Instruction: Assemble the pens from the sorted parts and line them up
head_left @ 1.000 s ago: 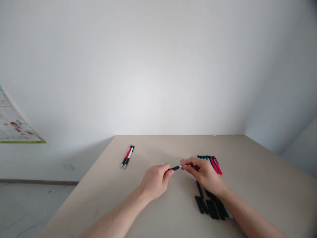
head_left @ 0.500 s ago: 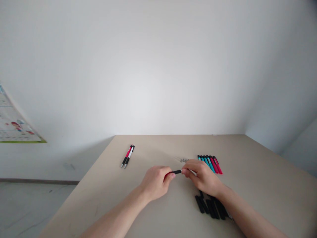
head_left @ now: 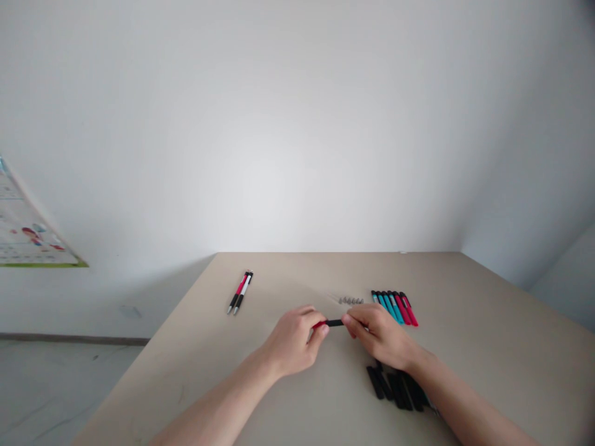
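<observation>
Over the middle of the beige table (head_left: 488,322), both my hands pinch one pen (head_left: 331,323) between them. My left hand (head_left: 294,341) is closed on its red end. My right hand (head_left: 379,336) is closed on the other end, beyond the black grip section that shows between the fingers. Just behind my right hand lies a row of teal and red pen barrels (head_left: 394,307) and a short line of small grey tips (head_left: 351,300). Several black grip sleeves (head_left: 394,389) lie under my right wrist.
Two assembled pens (head_left: 240,292), one red and one white, lie side by side at the table's far left. A poster (head_left: 25,232) hangs on the wall at the left. The table's left edge drops to a grey floor (head_left: 56,390).
My right hand has slid left along the pen toward my left hand and lowered a little, covering the white tip end. The grey tips behind it are now uncovered.
</observation>
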Tool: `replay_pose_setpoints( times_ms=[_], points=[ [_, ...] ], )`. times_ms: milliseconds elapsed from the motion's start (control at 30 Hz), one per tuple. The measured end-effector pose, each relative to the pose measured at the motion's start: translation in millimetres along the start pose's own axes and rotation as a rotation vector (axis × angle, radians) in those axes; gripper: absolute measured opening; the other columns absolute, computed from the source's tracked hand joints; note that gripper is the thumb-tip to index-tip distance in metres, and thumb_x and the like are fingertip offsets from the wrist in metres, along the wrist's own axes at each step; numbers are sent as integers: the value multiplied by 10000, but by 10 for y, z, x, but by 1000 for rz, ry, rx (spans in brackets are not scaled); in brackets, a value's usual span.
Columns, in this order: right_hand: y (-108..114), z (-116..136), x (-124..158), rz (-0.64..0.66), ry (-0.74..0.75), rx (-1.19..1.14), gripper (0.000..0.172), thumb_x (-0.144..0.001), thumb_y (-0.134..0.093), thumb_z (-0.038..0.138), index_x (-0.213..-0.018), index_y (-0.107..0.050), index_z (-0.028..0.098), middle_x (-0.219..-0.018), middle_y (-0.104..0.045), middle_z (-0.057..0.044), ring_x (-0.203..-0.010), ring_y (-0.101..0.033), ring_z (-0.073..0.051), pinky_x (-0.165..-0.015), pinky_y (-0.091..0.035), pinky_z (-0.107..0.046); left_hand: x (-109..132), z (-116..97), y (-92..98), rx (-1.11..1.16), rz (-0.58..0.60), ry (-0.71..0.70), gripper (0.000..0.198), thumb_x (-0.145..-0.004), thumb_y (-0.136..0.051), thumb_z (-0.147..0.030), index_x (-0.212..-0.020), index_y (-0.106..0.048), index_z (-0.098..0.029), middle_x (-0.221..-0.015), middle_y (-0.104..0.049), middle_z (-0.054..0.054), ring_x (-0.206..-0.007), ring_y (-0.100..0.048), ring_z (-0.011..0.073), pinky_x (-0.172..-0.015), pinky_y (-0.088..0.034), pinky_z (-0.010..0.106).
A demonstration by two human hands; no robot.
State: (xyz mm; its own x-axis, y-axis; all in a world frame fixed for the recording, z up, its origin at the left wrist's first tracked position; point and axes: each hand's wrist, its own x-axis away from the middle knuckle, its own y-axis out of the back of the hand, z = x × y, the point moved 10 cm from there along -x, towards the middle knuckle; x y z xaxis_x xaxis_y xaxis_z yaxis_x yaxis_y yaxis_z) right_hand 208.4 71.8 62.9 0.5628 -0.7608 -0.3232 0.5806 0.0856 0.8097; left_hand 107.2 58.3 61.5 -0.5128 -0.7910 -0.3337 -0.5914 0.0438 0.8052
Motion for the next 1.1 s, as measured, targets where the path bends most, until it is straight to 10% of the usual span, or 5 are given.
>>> replay_pose_setpoints(
  times_ms=[1100],
  points=[
    [82, 43, 6, -75, 63, -17, 434, -968, -322, 356, -566, -244, 213, -521, -288, 46, -479, -284, -113, -505, -215, -268, -3, 53, 90, -63, -91, 43, 126, -824, -622, -230, -724, -570, -174, -737, -633, 16, -748, -552, 172, -729, -379, 284]
  ],
)
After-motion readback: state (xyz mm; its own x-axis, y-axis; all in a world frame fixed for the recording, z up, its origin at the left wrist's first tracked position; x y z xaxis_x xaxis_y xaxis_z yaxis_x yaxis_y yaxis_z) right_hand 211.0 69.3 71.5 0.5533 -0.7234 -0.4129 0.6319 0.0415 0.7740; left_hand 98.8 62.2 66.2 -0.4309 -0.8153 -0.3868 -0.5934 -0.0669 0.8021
